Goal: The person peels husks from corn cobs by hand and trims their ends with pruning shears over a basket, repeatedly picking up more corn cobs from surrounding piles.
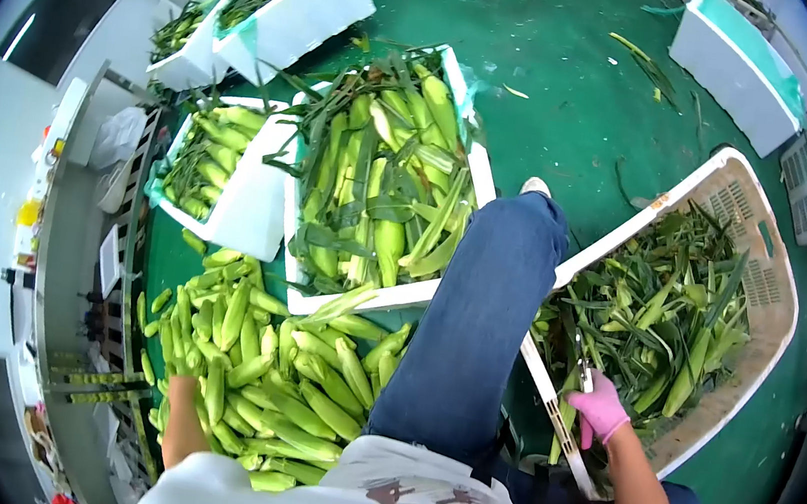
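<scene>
My right hand [600,409], in a pink glove, is closed around a pair of pruning shears [586,377]. It is over the near-left rim of a large white plastic crate [781,298], and the shears' blades point into it. Green corn husks and leaves [660,294] fill that crate. On the left, my left hand [181,388] reaches down at the edge of a big heap of husked-on green corn ears [303,411]. Its fingers are hidden among the ears, so I cannot see whether it grips one.
A white foam box [478,176] of leafy corn stands ahead, touching the heap. A smaller foam box [254,198] of corn is beside it. More foam boxes [328,6] stand at the back. A metal rack [70,261] lines the left wall. Leaf scraps [648,65] lie on the green floor.
</scene>
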The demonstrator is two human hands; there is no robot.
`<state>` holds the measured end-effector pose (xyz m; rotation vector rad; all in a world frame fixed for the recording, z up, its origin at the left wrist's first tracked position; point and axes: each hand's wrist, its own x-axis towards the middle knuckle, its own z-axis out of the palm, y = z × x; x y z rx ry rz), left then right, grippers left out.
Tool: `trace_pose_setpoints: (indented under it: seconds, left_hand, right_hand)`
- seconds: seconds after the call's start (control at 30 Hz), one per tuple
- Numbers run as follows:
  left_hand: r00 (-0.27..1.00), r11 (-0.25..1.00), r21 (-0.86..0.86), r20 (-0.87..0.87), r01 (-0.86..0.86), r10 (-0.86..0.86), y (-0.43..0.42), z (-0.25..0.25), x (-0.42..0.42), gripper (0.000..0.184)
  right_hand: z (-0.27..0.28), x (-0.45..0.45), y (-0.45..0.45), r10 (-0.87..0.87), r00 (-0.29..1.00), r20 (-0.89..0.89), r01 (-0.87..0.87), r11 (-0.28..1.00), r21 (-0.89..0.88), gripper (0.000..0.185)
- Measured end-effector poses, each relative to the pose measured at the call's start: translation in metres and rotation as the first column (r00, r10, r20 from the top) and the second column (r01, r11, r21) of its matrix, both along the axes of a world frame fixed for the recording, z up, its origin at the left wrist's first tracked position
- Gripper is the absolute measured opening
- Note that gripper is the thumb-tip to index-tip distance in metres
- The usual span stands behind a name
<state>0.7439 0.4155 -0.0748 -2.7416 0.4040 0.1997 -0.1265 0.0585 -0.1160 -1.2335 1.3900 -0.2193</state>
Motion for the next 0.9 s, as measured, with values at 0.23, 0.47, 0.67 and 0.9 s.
trace_pose_setpoints:
  seconds: [0.23, 0.47, 0.67, 0.9]
  left_hand:
    - [0.687, 0.221, -0.974, -0.134, 0.041, -0.714, -0.33, -0.003, -0.224, 0.018]
    - [0.595, 0.569, -0.283, 0.004, 0.772, -0.804, -0.548, -0.081, -0.381, 0.059]
    - [0.669, 0.615, -0.497, -0.089, 0.612, -0.738, -0.541, -0.144, -0.368, 0.057]
    - [0.448, 0.357, -0.9, -0.219, 0.25, -0.867, -0.567, -0.121, -0.32, 0.071]
  right_hand:
    - [0.079, -0.117, -0.095, -0.555, 0.636, -0.536, 0.115, 0.755, -0.645, 0.04]
    - [0.014, -0.188, -0.103, -0.848, 0.516, -0.121, 0.825, 0.53, -0.196, 0.049]
    - [-0.027, -0.038, -0.055, -0.24, 0.822, -0.516, 0.207, 0.971, -0.121, 0.047]
    - [0.049, -0.067, -0.032, 0.059, 0.785, -0.617, -0.175, 0.976, -0.129, 0.052]
